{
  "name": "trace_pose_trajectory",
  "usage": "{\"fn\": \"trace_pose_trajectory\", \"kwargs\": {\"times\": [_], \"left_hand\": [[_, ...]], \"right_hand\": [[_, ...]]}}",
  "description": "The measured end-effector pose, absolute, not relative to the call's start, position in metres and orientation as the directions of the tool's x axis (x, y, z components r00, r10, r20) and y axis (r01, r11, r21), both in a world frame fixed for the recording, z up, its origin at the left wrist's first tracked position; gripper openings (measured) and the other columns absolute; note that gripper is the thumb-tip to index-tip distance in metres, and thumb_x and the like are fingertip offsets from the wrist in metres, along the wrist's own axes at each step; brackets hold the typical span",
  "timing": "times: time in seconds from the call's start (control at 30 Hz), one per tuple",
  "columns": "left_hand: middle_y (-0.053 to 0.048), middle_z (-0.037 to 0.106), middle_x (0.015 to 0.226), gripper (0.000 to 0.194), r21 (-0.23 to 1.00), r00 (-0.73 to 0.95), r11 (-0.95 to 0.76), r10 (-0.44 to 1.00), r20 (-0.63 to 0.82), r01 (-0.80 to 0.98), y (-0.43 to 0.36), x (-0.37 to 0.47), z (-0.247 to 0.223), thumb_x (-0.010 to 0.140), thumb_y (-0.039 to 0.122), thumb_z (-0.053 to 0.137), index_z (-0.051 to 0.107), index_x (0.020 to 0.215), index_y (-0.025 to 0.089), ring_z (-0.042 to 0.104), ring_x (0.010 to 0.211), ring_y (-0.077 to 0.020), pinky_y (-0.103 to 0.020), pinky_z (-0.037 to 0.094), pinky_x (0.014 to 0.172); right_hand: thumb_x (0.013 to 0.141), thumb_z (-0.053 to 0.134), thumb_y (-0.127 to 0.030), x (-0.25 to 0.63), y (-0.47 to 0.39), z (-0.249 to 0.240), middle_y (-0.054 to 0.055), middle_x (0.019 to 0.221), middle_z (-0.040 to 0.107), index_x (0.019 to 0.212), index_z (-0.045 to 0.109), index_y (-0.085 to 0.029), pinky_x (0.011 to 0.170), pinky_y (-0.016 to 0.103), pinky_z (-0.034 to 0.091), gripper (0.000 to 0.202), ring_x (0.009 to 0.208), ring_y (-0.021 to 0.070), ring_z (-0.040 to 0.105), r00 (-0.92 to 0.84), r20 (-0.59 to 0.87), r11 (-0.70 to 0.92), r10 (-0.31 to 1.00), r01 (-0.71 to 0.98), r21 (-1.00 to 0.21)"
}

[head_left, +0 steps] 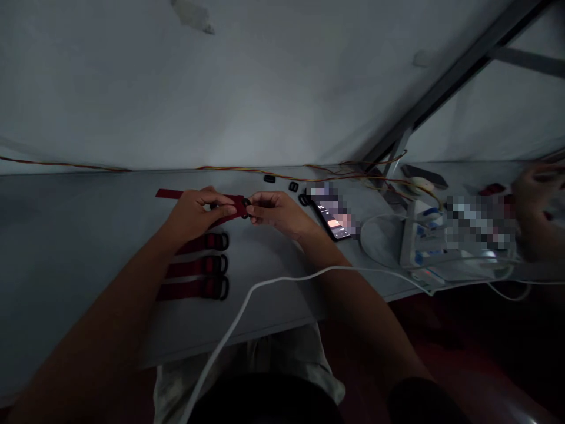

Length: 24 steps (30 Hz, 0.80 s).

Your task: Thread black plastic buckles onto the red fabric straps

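Between my two hands is a red webbing strap point(236, 204), its loose end stretching out to the left. My left hand point(200, 211) pinches the strap, and a dark piece shows partly under its fingers. At the strap's right end, my right hand point(277, 212) grips a black ring point(246, 207) between thumb and fingers. Just below lie several red straps point(188, 270) in a row, each with a black buckle and a black D-ring point(225, 288) at its right end. Beyond my right hand sit a black slide buckle point(269, 178), another point(293, 186) and a black ring point(303, 199).
A lit phone point(333, 221) lies right of my right hand. A white cable point(282, 279) crosses above the table's front edge. Twisted wires point(238, 169) run along the wall. Further right stand a white power strip point(410, 232) and a metal frame point(399, 150), with another person's hand point(536, 194) beyond.
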<state>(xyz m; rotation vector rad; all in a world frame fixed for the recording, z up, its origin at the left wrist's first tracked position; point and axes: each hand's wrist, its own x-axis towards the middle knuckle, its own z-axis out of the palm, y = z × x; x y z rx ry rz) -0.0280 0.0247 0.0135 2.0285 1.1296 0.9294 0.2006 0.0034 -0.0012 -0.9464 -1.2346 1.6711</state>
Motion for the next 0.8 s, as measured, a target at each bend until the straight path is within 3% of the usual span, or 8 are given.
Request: {"fn": "trace_pose_trajectory", "kwargs": {"times": [0.2, 0.33, 0.63, 0.8], "left_hand": [[-0.001, 0.076, 0.083, 0.027, 0.757, 0.398, -0.480, 0.862, 0.313, 0.444, 0.025, -0.031, 0.017, 0.084, 0.050, 0.075, 0.083, 0.087, 0.025, 0.063, 0.074, -0.0150, -0.027, 0.051, 0.072], [-0.002, 0.077, 0.087, 0.030, 0.750, 0.413, -0.473, 0.863, 0.290, 0.462, 0.026, -0.032, 0.017, 0.085, 0.054, 0.073, 0.082, 0.087, 0.025, 0.063, 0.075, -0.0156, -0.027, 0.050, 0.071], [0.000, 0.069, 0.082, 0.023, 0.769, 0.467, -0.443, 0.858, 0.215, 0.461, 0.026, -0.033, 0.016, 0.082, 0.045, 0.075, 0.082, 0.085, 0.023, 0.055, 0.066, -0.0116, -0.028, 0.048, 0.068], [0.001, 0.070, 0.079, 0.019, 0.777, 0.450, -0.425, 0.869, 0.207, 0.464, 0.027, -0.034, 0.018, 0.078, 0.043, 0.078, 0.081, 0.079, 0.024, 0.057, 0.066, -0.0119, -0.028, 0.048, 0.068]], "right_hand": [[0.072, 0.095, -0.040, 0.207, 0.005, 0.000, -0.004, 0.078, 0.067, 0.095, 0.075, -0.019, 0.066, 0.022, 0.053, 0.037, 0.064, 0.0069, 0.061, -0.376, -0.061, -0.180, 0.925, -0.291, -0.940], [0.073, 0.094, -0.040, 0.205, 0.003, 0.001, -0.004, 0.074, 0.066, 0.092, 0.075, -0.019, 0.063, 0.021, 0.051, 0.034, 0.062, 0.0067, 0.060, -0.412, -0.045, -0.163, 0.910, -0.258, -0.952], [0.075, 0.092, -0.040, 0.198, 0.001, 0.001, -0.003, 0.075, 0.069, 0.086, 0.074, -0.018, 0.065, 0.022, 0.055, 0.030, 0.065, 0.0086, 0.064, -0.478, -0.111, -0.219, 0.871, -0.176, -0.960], [0.074, 0.093, -0.041, 0.195, 0.003, -0.005, -0.002, 0.079, 0.070, 0.090, 0.074, -0.018, 0.066, 0.023, 0.057, 0.034, 0.068, 0.0098, 0.066, -0.497, -0.092, -0.228, 0.863, -0.221, -0.948]]}}
